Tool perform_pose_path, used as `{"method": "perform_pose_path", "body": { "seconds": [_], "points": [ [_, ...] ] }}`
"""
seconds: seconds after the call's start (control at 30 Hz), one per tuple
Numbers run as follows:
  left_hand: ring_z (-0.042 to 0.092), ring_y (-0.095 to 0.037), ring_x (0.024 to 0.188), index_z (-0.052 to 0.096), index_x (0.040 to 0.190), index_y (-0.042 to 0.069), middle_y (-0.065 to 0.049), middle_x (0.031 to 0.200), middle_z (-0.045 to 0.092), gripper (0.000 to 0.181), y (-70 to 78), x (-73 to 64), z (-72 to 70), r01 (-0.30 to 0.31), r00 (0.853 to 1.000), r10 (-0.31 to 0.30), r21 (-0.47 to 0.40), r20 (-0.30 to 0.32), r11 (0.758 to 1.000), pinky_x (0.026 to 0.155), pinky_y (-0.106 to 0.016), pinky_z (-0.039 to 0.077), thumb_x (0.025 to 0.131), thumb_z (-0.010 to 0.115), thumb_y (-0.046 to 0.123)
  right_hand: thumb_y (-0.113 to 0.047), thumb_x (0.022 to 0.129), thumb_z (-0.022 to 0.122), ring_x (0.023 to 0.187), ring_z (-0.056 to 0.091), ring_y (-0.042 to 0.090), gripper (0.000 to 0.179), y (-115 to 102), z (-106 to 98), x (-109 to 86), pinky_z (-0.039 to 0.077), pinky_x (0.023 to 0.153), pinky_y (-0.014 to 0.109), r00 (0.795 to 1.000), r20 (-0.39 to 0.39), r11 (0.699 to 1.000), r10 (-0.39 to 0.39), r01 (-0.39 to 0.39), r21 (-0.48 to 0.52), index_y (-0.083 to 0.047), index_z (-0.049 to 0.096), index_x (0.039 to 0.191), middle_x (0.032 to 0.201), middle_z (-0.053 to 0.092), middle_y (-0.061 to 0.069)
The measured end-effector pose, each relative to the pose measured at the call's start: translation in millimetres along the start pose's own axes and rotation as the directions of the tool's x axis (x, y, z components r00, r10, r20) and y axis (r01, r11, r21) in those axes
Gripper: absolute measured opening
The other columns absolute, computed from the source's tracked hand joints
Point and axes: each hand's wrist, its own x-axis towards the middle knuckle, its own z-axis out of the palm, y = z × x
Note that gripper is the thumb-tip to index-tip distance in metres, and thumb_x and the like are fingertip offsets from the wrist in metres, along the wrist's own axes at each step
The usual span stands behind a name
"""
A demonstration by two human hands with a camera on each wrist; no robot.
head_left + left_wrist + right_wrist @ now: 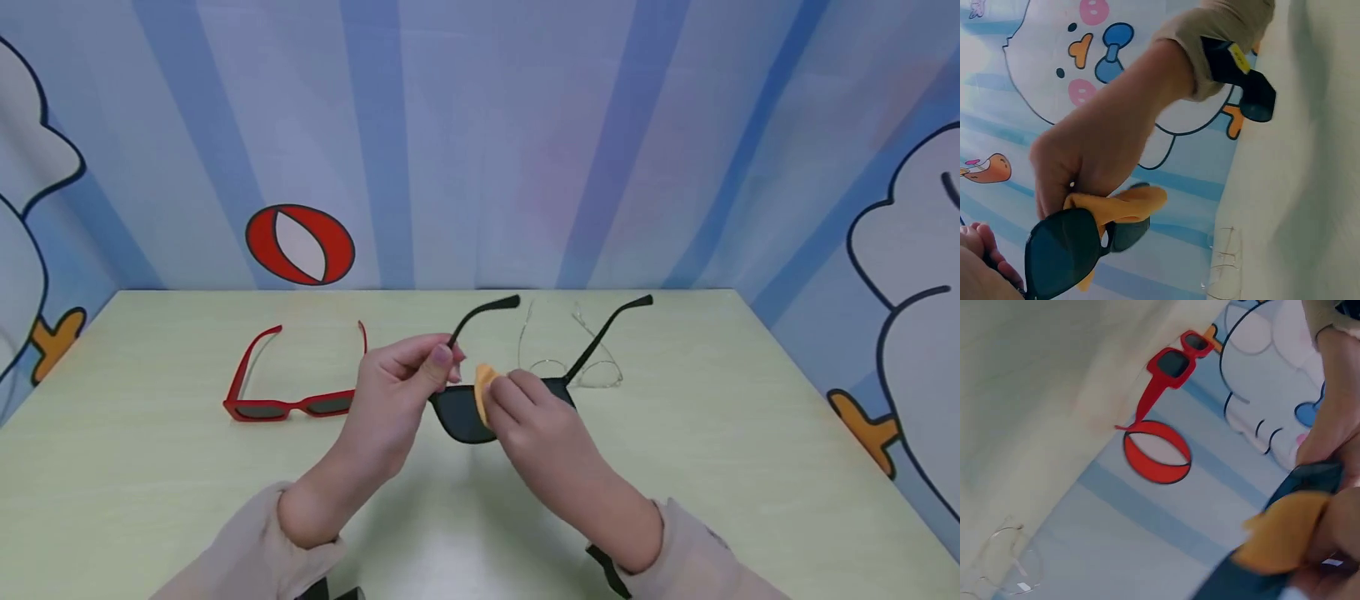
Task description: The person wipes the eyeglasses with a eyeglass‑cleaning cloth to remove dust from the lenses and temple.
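Black sunglasses with dark lenses are held up above the table, their arms unfolded and pointing away from me. My left hand pinches them by the hinge end of the left arm. My right hand grips an orange cloth folded over the lenses near the bridge, hiding much of the right lens in the head view. In the left wrist view the cloth wraps the frame between both lenses. The right wrist view shows the cloth blurred against the sunglasses.
Red sunglasses stand unfolded on the pale table to the left, partly behind my left hand. Thin wire-framed glasses lie farther back on the right. A printed backdrop rises behind the table's far edge.
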Motion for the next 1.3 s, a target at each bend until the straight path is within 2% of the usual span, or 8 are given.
{"method": "perform_pose_path", "body": {
  "seconds": [0.2, 0.4, 0.57, 0.77, 0.9, 1.03, 1.2, 1.3],
  "points": [
    [0.053, -0.017, 0.08, 0.068, 0.095, -0.002, -0.001, 0.076, 0.06, 0.016, 5.2, -0.4, 1.7, -0.019, 0.999, 0.014, -0.113, -0.047, 0.993, 0.074, -0.024, 0.046, 0.092, 0.055, 0.007, 0.016, 0.064, 0.075, 0.084, 0.061, 0.023, 0.03, 11.5, 1.4, -6.6, 0.053, 0.076, 0.03, 0.986, -0.157, 0.943, -0.055, 0.103, 0.318, 0.003, 0.071, 0.09, 0.089, 0.066, 0.01],
    [0.052, -0.022, 0.088, 0.07, 0.092, 0.002, -0.001, 0.074, 0.061, 0.015, 8.4, -3.4, 7.0, -0.062, 0.995, 0.05, -0.141, -0.084, 0.988, 0.076, -0.025, 0.047, 0.09, 0.057, 0.008, 0.002, 0.091, 0.056, 0.086, 0.064, 0.021, 0.016, 2.1, 0.8, -0.8, 0.053, 0.077, 0.028, 0.948, -0.266, 0.954, -0.172, 0.228, 0.197, 0.002, 0.071, 0.094, 0.093, 0.068, 0.01],
    [0.055, -0.021, 0.087, 0.063, 0.1, -0.013, -0.001, 0.075, 0.062, 0.024, 8.3, -6.0, 12.2, -0.097, 0.993, 0.089, -0.115, -0.074, 0.989, 0.076, -0.024, 0.05, 0.089, 0.058, 0.008, 0.003, 0.092, 0.052, 0.086, 0.064, 0.02, 0.018, -7.6, -1.2, 9.7, 0.051, 0.08, 0.025, 0.917, -0.321, 0.965, -0.238, 0.261, 0.03, 0.002, 0.07, 0.094, 0.095, 0.067, 0.011],
    [0.054, -0.021, 0.085, 0.069, 0.092, 0.0, -0.001, 0.073, 0.061, 0.016, 11.9, -5.6, 6.0, -0.164, 0.983, 0.156, -0.086, -0.094, 0.983, 0.072, -0.023, 0.05, 0.089, 0.059, 0.012, -0.002, 0.094, 0.051, 0.09, 0.063, 0.02, 0.02, -7.2, -6.0, 6.9, 0.05, 0.083, 0.026, 0.968, -0.204, 0.98, -0.149, 0.172, 0.102, 0.002, 0.07, 0.1, 0.097, 0.067, 0.01],
    [0.056, -0.018, 0.083, 0.064, 0.1, -0.011, 0.002, 0.076, 0.062, 0.027, 12.5, -5.9, -0.9, -0.185, 0.981, 0.183, -0.024, -0.066, 0.982, 0.076, -0.024, 0.051, 0.09, 0.059, 0.013, -0.001, 0.091, 0.054, 0.089, 0.063, 0.021, 0.018, -3.1, -7.3, 0.1, 0.051, 0.082, 0.027, 0.979, -0.163, 0.98, -0.123, 0.146, 0.137, 0.002, 0.07, 0.1, 0.096, 0.067, 0.01],
    [0.059, -0.014, 0.079, 0.068, 0.103, -0.002, 0.003, 0.078, 0.063, 0.022, 11.6, -7.5, -7.3, -0.217, 0.976, 0.217, 0.003, -0.004, 0.976, 0.079, -0.025, 0.051, 0.09, 0.06, 0.014, 0.0, 0.093, 0.05, 0.088, 0.063, 0.025, 0.02, -0.7, -4.7, -5.8, 0.052, 0.08, 0.031, 0.963, -0.26, 0.967, -0.067, 0.127, 0.222, 0.005, 0.069, 0.1, 0.096, 0.066, 0.013],
    [0.059, -0.012, 0.078, 0.071, 0.093, 0.028, 0.004, 0.078, 0.063, 0.014, 12.6, -8.4, -13.9, -0.231, 0.972, 0.231, -0.007, 0.044, 0.973, 0.079, -0.025, 0.051, 0.089, 0.061, 0.018, 0.005, 0.091, 0.054, 0.081, 0.064, 0.031, 0.016, 7.8, -2.3, -9.7, 0.054, 0.074, 0.037, 0.892, -0.439, 0.961, 0.106, 0.022, 0.277, 0.008, 0.069, 0.095, 0.094, 0.066, 0.017],
    [0.058, -0.014, 0.08, 0.071, 0.092, 0.027, 0.003, 0.077, 0.063, 0.015, 13.5, -8.4, -16.4, -0.229, 0.972, 0.229, -0.004, 0.042, 0.973, 0.078, -0.026, 0.051, 0.09, 0.061, 0.016, 0.016, 0.077, 0.065, 0.082, 0.062, 0.032, 0.022, 15.7, -3.6, -12.5, 0.054, 0.072, 0.04, 0.918, -0.355, 0.96, 0.175, -0.079, 0.269, 0.006, 0.07, 0.096, 0.094, 0.065, 0.017]
  ]
}}
